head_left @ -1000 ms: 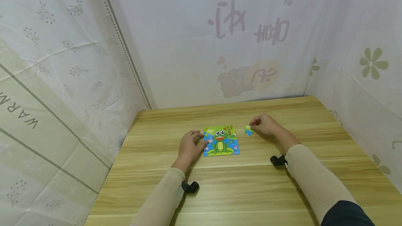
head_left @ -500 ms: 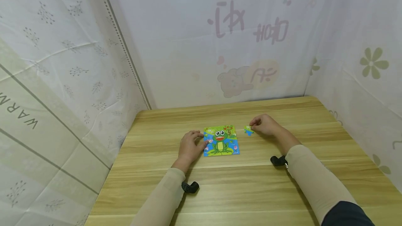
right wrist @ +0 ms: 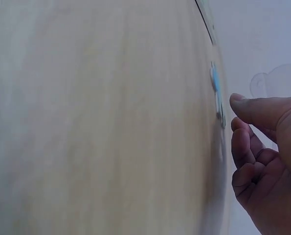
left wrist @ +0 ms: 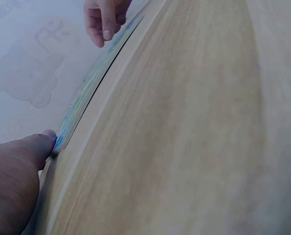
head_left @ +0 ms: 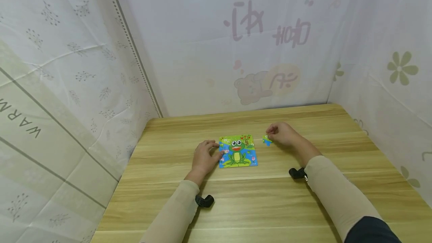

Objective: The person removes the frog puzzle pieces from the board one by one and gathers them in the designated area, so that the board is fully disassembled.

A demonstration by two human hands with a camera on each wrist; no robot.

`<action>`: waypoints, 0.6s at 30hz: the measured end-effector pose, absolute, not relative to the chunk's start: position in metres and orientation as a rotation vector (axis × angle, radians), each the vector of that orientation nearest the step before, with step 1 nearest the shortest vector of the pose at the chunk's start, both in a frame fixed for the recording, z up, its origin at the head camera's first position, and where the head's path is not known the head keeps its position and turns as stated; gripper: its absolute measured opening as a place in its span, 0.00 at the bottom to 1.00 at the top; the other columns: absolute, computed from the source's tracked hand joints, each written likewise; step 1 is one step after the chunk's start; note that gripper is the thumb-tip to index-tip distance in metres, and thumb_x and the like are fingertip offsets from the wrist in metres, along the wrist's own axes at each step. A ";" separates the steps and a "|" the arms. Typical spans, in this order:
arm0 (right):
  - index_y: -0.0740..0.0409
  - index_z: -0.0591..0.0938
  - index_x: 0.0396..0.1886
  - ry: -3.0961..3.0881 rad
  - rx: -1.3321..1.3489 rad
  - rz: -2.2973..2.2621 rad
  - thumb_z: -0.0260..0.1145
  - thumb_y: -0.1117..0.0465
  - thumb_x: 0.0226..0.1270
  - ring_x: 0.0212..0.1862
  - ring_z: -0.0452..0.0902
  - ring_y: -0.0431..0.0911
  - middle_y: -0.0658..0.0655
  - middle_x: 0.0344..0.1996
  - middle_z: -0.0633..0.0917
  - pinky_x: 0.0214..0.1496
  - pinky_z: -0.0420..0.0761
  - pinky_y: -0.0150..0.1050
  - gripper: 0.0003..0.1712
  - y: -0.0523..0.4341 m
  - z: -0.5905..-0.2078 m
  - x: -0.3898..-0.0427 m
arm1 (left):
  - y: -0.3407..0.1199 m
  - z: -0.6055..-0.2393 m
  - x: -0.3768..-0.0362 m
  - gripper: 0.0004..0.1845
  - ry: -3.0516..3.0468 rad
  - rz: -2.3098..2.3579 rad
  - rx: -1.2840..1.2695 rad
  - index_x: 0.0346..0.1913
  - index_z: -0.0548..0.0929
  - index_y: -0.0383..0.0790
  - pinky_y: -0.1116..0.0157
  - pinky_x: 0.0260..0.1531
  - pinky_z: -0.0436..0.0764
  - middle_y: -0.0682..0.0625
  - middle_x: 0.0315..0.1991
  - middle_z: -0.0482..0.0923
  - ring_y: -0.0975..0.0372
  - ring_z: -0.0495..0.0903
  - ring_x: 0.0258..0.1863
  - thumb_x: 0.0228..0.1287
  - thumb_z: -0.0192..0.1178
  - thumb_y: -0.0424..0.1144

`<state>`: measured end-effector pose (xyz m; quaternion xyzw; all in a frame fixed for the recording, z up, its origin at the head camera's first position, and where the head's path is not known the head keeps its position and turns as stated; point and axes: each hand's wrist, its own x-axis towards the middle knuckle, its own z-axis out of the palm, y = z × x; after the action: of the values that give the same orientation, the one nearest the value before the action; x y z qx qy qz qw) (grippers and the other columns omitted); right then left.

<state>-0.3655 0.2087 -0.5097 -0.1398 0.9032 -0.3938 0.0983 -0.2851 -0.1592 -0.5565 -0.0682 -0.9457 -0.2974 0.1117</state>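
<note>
Resting the left hand [head_left: 203, 157], with fingers loosely extended, against the left edge of a frog puzzle [head_left: 237, 151], presumably to steady it. Farther off, right of the frog puzzle, hovering close over a flat loose piece [head_left: 267, 141] with an empty right hand [head_left: 285, 134], parted at thumb and fingers, perhaps kept low for control. Masking with the left hand part of the frog puzzle's edge, and with the right hand the loose piece's far corner. Hard to rule out contact there.
</note>
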 end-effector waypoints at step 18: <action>0.60 0.86 0.51 2.688 -0.519 -1.174 0.71 0.63 0.72 0.39 0.79 0.48 0.55 0.39 0.84 0.40 0.81 0.39 0.11 0.167 -0.497 -0.367 | -0.158 -0.553 -0.283 0.20 -2.772 -0.889 -0.190 0.53 0.88 0.53 0.51 0.74 0.67 0.55 0.66 0.77 0.53 0.70 0.71 0.66 0.70 0.59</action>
<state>-0.3670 0.1673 -0.4968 -0.1737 0.8994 -0.3927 0.0814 -0.2827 -0.1578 -0.5531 -0.0647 -0.9442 -0.3030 0.1120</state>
